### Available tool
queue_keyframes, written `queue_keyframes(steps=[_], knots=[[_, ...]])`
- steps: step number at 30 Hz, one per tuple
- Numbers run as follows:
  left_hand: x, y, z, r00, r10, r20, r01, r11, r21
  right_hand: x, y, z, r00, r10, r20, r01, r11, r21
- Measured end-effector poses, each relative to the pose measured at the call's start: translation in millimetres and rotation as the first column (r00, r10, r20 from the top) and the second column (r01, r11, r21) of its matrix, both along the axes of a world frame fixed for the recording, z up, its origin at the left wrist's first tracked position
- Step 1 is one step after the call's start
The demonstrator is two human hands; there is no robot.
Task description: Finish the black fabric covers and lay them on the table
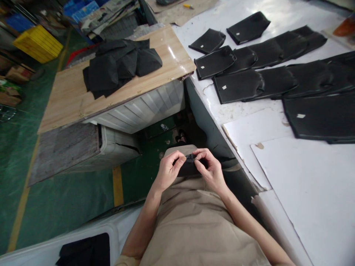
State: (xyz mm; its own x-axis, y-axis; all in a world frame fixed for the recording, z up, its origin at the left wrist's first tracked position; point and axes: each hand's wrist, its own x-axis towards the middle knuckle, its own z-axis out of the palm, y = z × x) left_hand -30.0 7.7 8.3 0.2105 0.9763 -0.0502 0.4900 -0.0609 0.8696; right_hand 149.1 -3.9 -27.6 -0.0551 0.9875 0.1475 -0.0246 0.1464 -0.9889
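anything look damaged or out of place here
Yes: the white sheet on the white table has a brown patch, possibly worn through, near its corner. Black pieces on the wooden board lie jumbled, unlike the overlapping rows on the table.

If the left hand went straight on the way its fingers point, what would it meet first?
Past the small black piece it pinches, the bare left hand would probably meet the bare right hand, which grips the piece's far side; exact depth is unclear.
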Motion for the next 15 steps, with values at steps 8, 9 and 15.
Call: queue_keyframes(steps=[8,9,15], knots=[[4.9,-0.5,-3.3,0.994,0.074,0.083,-0.067,0.995,-0.078,0.2,-2.3,-3.9,0.996,0.067,0.054,-0.072,0.994,0.085],[5.1,-0.6,-4.0,0.991,0.074,0.109,-0.064,0.994,-0.091,0.2,-2.0,-4.0,0.996,0.062,0.057,-0.068,0.993,0.092],[8.2,1.0,-12.6,0.96,0.112,0.255,-0.053,0.972,-0.228,1.3,0.0,-3.8,0.992,0.059,0.108,-0.077,0.982,0.171]])
